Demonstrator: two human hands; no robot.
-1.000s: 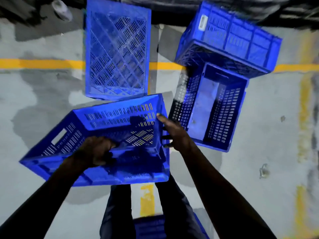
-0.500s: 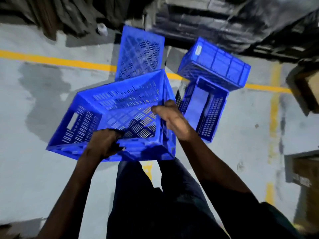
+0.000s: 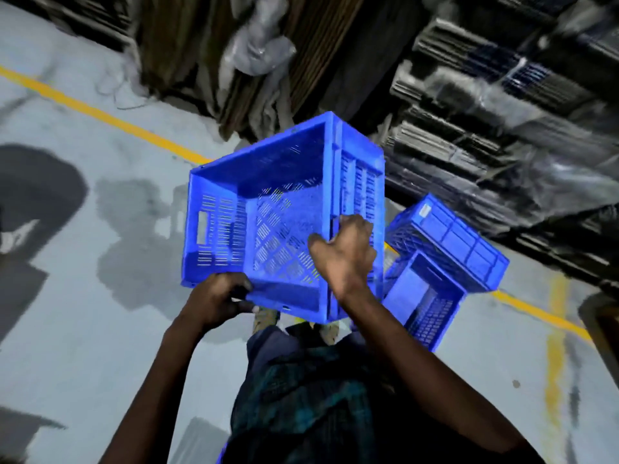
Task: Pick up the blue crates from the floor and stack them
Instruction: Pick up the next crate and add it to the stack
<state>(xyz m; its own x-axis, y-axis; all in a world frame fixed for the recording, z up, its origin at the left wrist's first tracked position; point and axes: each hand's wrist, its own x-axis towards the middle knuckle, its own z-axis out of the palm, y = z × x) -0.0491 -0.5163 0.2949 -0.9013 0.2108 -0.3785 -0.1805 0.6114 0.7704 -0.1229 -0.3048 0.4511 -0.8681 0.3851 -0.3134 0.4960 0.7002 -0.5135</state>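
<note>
A blue slatted crate (image 3: 268,209) is lifted off the floor in front of my waist, its open side facing me. My left hand (image 3: 217,299) grips its near bottom rim. My right hand (image 3: 345,256) grips the crate's right edge, fingers curled round it. Two more blue crates lie on the floor to the right: one on its side with its opening toward me (image 3: 425,303), and another (image 3: 452,239) tilted just behind it. The held crate hides the floor behind it.
Dark stacked pallets and wrapped goods (image 3: 485,112) fill the back and right. A yellow floor line (image 3: 110,118) runs diagonally across the grey concrete. My feet (image 3: 268,318) show just below the crate. Dark shadows (image 3: 37,202) lie on the floor at left.
The crate has come up from near the floor to waist height and turned more upright. My view has swung up, so the flat crate behind is hidden now.
</note>
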